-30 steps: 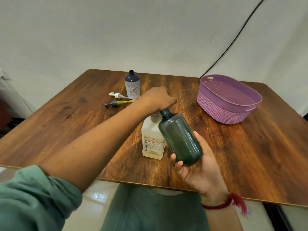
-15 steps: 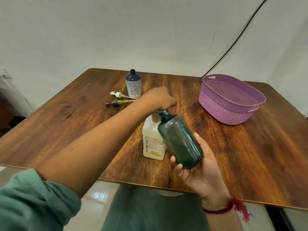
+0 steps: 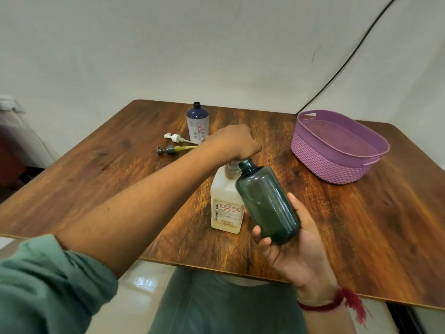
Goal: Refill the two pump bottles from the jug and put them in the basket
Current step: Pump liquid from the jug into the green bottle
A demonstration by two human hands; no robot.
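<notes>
Dark green bottle (image 3: 267, 203), purple (woven-pattern) basket (image 3: 337, 150).

jug (image 3: 227, 208) label – "BIOCHEK CHG"

A single wide-angle camera sat on the person's head, looking forward and down across the brown wood-grain table (image 3: 361, 225). It was close above the left hand (image 3: 233, 143) and right hand (image 3: 296, 242), which filled the lower middle of the frame. Beyond the hands, the far table edge met a white wall (image 3: 168, 44).
</notes>
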